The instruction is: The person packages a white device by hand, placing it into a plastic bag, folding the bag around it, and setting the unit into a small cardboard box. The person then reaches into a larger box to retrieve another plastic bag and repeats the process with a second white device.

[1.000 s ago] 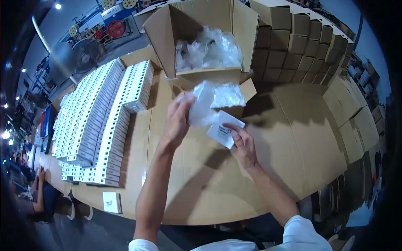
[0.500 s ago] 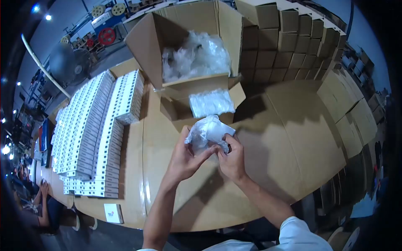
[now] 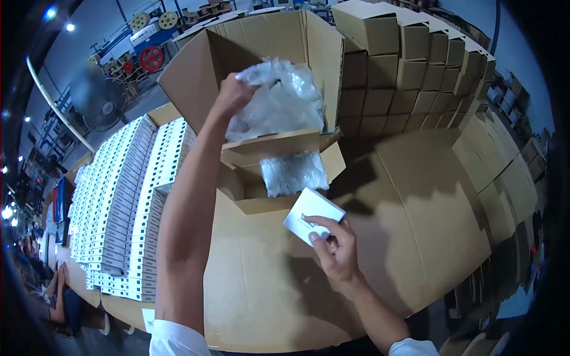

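Note:
My right hand (image 3: 339, 248) pinches a small flat white box (image 3: 310, 215) with dark print on its face, tilted above the table. My left hand (image 3: 236, 95) reaches into the large open carton (image 3: 196, 80), its fingers closed on a clear plastic bag (image 3: 256, 75) at the top of a heap of crumpled clear plastic bags (image 3: 282, 107). In front of that carton stands a smaller open cardboard box (image 3: 267, 206), between my two hands. Plastic-wrapped packs (image 3: 294, 173) lie inside it.
Long stacks of small white boxes (image 3: 113, 207) cover the left side, with one loose white box (image 3: 148, 320) near the front edge. Rows of brown cartons (image 3: 409, 71) are piled at the back right. An open-flapped carton (image 3: 496, 160) stands right. Another person's hands (image 3: 61, 276) show far left.
Both hands were together on a white box partly covered by clear plastic. Now the box is bare in my right hand, and my left hand has moved up and away to the large carton.

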Tool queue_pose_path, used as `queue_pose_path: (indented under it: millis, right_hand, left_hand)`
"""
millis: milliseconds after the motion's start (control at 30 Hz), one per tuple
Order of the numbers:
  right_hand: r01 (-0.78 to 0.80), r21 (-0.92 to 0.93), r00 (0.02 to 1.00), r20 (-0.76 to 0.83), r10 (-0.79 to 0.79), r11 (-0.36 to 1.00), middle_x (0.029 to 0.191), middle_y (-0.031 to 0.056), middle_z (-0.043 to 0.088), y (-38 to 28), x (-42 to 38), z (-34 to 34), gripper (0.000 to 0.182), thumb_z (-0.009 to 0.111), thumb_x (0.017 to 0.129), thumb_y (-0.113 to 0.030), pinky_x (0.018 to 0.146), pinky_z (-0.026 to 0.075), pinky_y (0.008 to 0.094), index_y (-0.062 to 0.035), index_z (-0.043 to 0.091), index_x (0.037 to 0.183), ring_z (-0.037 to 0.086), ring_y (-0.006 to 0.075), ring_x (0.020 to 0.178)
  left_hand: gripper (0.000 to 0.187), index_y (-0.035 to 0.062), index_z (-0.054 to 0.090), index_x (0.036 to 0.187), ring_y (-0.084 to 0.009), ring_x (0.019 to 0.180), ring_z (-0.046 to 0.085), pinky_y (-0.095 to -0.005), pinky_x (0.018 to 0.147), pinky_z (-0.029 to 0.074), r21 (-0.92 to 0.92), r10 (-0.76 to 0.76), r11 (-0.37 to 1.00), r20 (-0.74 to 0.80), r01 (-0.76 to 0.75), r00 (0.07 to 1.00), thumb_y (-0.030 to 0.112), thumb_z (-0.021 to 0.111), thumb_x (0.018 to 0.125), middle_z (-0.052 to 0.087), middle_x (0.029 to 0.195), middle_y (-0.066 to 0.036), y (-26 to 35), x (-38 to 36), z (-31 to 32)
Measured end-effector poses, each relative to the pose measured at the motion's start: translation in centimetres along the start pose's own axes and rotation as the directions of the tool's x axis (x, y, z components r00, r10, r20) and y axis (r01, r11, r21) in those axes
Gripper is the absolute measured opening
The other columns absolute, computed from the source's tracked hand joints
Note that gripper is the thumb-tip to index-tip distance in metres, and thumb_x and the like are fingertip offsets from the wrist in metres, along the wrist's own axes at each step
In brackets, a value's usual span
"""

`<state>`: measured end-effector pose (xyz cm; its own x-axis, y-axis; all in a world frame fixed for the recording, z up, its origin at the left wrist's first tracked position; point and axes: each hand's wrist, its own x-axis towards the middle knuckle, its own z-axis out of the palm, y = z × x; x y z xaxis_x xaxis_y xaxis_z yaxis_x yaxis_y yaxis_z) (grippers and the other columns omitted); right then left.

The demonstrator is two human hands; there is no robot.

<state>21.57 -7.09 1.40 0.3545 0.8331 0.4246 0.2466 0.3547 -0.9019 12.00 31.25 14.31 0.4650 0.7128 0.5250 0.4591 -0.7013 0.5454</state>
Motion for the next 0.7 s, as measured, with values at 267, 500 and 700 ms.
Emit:
queue_pose_path:
  millis: [267, 500, 700]
  right_hand:
    - [-0.021, 0.128, 0.995, 0.102, 0.008, 0.991, 0.121, 0.0183, 0.056, -1.6, -1.4, 0.0, 0.038, 0.074, 0.089, -0.025, 0.087, 0.054, 0.0361, -0.0036, 0.069, 0.121, 0.061, 0.0274, 0.107]
    - [-0.21, 0.428, 0.976, 0.15, 0.16, 0.879, 0.111, 0.0096, 0.057, 0.4, -2.1, 0.6, 0.057, 0.078, 0.089, -0.038, 0.073, 0.049, 0.0286, 0.0057, 0.063, 0.122, 0.057, 0.0124, 0.09]
    - [-0.154, 0.077, 0.988, 0.036, 0.151, 0.985, 0.08, 0.0047, 0.058, 1.8, -1.7, 0.0, 0.029, 0.076, 0.092, -0.024, 0.064, 0.042, 0.0294, 0.0019, 0.066, 0.083, 0.049, 0.0106, 0.076]
  left_hand:
    - [0.042, -0.0052, 0.065, 0.112, -0.0126, 0.08, 0.064, -0.0274, 0.072, 0.053, -0.464, -0.142, 0.873, 0.057, 0.152, 0.988, 0.018, 0.082, 0.082, 0.07, 0.096, -0.007, 11.2, -13.9, -5.3]
    - [0.063, -0.0025, 0.058, 0.121, -0.0138, 0.102, 0.064, -0.0281, 0.086, 0.055, -0.529, -0.265, 0.789, 0.166, 0.312, 0.95, 0.01, 0.092, 0.069, 0.065, 0.111, -0.008, 14.5, -30.3, -1.2]
    - [0.026, 0.0017, 0.063, 0.106, -0.0068, 0.078, 0.054, -0.0243, 0.067, 0.046, -0.689, -0.361, 0.58, 0.262, 0.435, 0.895, 0.022, 0.073, 0.093, 0.06, 0.085, 0.001, 12.4, -33.5, 1.1]
